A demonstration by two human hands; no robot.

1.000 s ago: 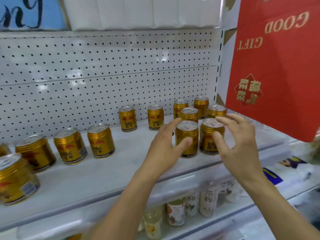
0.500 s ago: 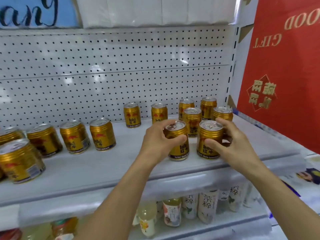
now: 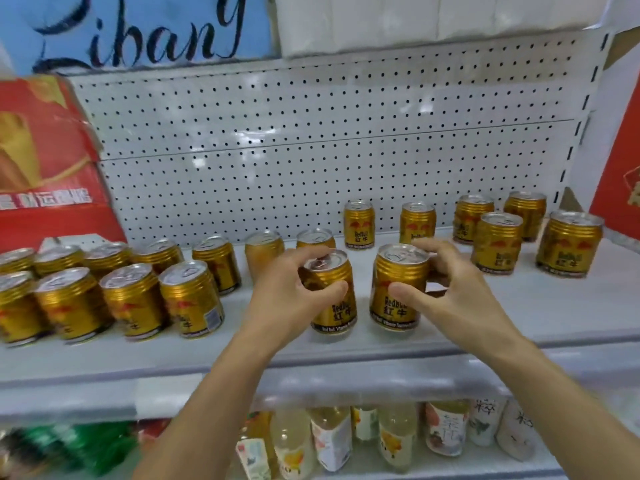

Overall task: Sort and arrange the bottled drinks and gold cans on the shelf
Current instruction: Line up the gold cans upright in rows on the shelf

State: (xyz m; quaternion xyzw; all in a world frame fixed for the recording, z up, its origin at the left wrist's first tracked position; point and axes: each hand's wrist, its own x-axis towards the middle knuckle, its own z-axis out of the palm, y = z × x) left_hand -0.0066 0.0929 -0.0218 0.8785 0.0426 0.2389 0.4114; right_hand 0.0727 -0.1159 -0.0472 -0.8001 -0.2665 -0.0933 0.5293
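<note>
Each hand has one gold can. The left hand (image 3: 291, 292) is curled round the left can (image 3: 330, 292), thumb on the front and fingers over the far side near the top. The right hand (image 3: 450, 289) is curled round the right can (image 3: 398, 287) the same way, thumb on the front and fingers behind. Both cans stand up straight at the front of the shelf (image 3: 346, 344), just beside each other with a small gap between them.

More cans are packed in rows (image 3: 131, 296) at 9 o'clock from the hands. A few loose cans (image 3: 498, 240) stand apart at 2 o'clock, near the back wall. Bottles (image 3: 332, 438) sit on the lower shelf at 6 o'clock.

The cans look shut, so they are likely full and a bit heavy. They are hard metal and will not squash easily. The sides are smooth and could slip, so the best hold is round the middle or on the ridges near the top. I think they will slide well on the flat shelf. A tall can may tip if pushed from high up, so push it low.
</note>
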